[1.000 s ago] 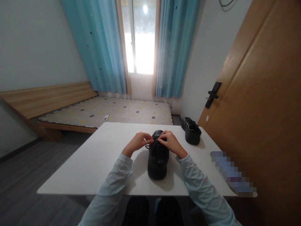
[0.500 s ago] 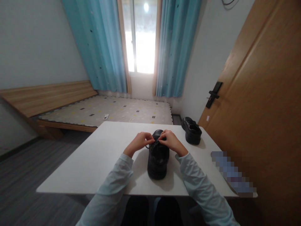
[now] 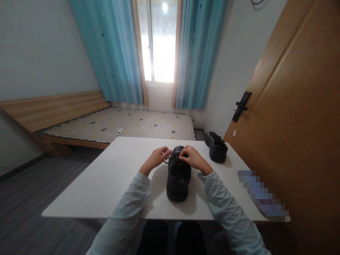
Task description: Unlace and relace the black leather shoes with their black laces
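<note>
So the person's got a black shoe [image 3: 178, 177] sitting in the middle of the white surface [image 3: 106, 184], heel end toward them and toe pointing at the window, and both hands are up at the far part of it where the laces [image 3: 170, 160] are. Left hand [image 3: 156, 158] is pinched shut on a bit of lace just off the shoe's left edge, right hand [image 3: 191, 157] is curled over the top of the shoe with its fingertips closed on the lace too, though I can't really tell how much of it that one has. Compared with a second ago the hands have crept a little further away from the body and sit a touch closer over the toe side, and the loop sticking out next to the left hand looks smaller and tighter than it did. To me that reads like the lace is being drawn in rather than let loose, so the fiddling with it seems well underway, but honestly it's tiny and dark so don't quote me. The shoe itself hasn't budged. Off beyond the right hand, well apart from it near the far right corner, sits a second black shoe [image 3: 216, 146], untouched. Past both hands there's a low bed [image 3: 127, 125], and blue curtains [image 3: 117, 53] on either side of a bright window.
</note>
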`<state>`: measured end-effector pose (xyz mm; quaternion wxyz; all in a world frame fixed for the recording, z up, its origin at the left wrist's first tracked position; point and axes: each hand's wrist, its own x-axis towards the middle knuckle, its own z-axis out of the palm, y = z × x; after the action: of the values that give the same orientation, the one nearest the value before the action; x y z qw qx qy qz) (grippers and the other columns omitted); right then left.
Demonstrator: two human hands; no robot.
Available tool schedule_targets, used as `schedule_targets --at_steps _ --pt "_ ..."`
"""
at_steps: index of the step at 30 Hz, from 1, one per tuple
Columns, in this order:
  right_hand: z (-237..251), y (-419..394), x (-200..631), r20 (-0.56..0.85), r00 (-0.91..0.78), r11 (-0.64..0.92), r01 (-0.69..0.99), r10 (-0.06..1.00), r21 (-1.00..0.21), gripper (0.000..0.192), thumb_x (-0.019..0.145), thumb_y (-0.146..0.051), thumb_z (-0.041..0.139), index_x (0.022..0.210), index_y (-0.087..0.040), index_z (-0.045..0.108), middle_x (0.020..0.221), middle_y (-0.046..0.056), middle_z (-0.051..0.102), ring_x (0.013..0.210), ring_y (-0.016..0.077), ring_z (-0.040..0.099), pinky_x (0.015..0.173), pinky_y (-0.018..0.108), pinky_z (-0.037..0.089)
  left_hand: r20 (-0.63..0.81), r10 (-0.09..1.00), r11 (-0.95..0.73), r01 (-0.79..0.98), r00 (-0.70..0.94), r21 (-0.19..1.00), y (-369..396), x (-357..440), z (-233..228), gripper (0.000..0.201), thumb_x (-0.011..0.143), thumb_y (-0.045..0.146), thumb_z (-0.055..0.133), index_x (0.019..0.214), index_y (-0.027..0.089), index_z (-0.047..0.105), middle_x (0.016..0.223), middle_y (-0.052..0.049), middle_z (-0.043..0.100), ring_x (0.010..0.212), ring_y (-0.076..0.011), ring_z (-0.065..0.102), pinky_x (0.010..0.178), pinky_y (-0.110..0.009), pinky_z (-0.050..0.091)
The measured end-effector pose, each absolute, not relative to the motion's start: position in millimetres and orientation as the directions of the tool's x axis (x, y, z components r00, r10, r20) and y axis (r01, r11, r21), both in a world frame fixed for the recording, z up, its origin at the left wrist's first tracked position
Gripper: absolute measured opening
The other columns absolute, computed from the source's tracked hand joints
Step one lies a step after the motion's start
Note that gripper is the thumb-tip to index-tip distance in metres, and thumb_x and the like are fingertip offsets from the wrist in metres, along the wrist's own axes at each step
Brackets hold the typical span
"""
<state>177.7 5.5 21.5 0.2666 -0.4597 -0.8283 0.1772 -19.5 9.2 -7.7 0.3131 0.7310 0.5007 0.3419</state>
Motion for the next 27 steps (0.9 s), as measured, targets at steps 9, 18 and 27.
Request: schedule_targets --at_steps 9,18,27 --pt "17 7 188 0.298 -0.347 0.455 0.619 0.889 -0.640 0.007 0.073 -0.011 0.063 0.069 -0.014 0.068 0.079 0.004 0.059 0.073 0.0140 0.057 0.069 0.027 0.046 -0.016 0.911 -0.137 0.339 0.411 0.931 8 -19 -12 0.034 0.073 0.045 0.062 0.077 0.011 0.062 0.062 0.000 0.060 0.057 -0.0095 0.054 0.052 -0.020 0.039" --pt "21 14 204 0.360 -0.230 0.426 0.533 0.904 -0.731 0.007 0.074 -0.019 0.060 0.071 -0.014 0.064 0.074 0.006 0.065 0.071 0.0161 0.060 0.066 0.028 0.047 0.304 0.904 -0.366 0.178 0.301 0.913 9 -8 -7 0.019 0.080 0.033 0.057 0.077 0.015 0.051 0.072 -0.002 0.064 0.069 -0.0122 0.058 0.067 -0.026 0.045" --pt "21 23 230 0.427 -0.099 0.422 0.458 0.899 -0.783 0.017 0.073 -0.033 0.063 0.073 -0.016 0.061 0.075 0.005 0.064 0.074 0.0185 0.059 0.067 0.031 0.048 0.325 0.907 -0.375 0.164 0.266 0.912 7 -6 -6 0.022 0.072 0.028 0.067 0.086 0.014 0.056 0.079 -0.002 0.061 0.075 -0.0126 0.059 0.066 -0.025 0.047"
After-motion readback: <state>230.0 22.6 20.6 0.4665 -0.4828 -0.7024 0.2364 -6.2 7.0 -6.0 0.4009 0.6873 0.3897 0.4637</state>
